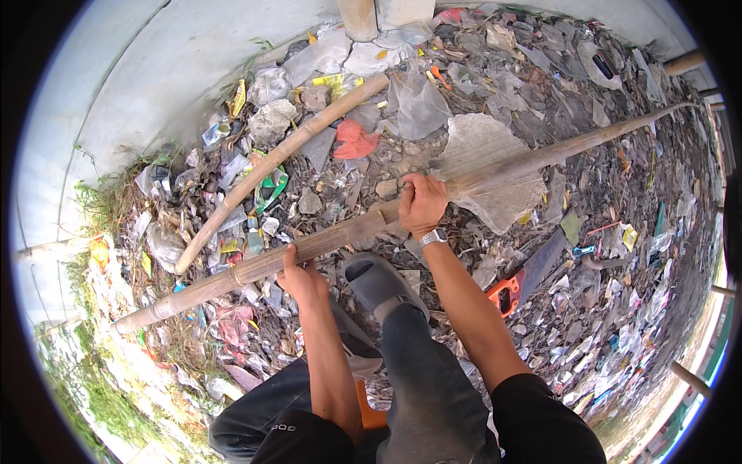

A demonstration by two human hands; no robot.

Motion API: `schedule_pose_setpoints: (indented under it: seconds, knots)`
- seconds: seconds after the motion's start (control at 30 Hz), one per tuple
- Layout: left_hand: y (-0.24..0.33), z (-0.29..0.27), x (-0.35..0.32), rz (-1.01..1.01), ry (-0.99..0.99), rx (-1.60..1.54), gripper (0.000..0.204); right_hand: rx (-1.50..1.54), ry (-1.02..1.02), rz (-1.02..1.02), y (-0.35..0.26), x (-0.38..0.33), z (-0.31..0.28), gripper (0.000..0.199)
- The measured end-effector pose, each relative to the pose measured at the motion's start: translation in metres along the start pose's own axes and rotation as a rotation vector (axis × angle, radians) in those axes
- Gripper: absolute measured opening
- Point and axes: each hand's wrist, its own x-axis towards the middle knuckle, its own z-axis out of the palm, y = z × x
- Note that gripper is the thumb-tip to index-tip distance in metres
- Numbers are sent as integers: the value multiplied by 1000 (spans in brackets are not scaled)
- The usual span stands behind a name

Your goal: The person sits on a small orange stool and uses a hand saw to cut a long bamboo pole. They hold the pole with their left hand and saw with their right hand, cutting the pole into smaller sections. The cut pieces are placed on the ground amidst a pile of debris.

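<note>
A long, weathered bamboo pole (332, 237) runs slantwise across the view, from the lower left to the far right. My right hand (423, 203), with a metal-banded watch on its wrist, is wrapped over the pole near its middle. Further left, my left hand (304, 278) grips the same pole from its near side, thumb up against it. Beneath the pole, right of my right hand, lies a flat, rough grey slab (483, 147) with ragged edges. A handsaw (504, 297) with an orange handle rests on the littered ground beside my right forearm.
A shorter bamboo pole (282, 155) lies beyond the long one. Plastic scraps, stones and a red plastic piece (355, 140) cover the ground. A pale wall (116, 100) stands at the far left. My grey shoe (379, 278) is close to the long pole. Something orange (369, 406) shows between my legs.
</note>
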Motion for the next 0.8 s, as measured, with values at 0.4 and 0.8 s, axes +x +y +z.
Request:
schedule_pose_setpoints:
  seconds: [0.4,0.8]
  knots:
    - [3,18,39,-172,197,258,53,-2,-9,7,5,1,5,13]
    - [-17,-47,41,308,160,666,75,8,-19,7,-1,5,6,13]
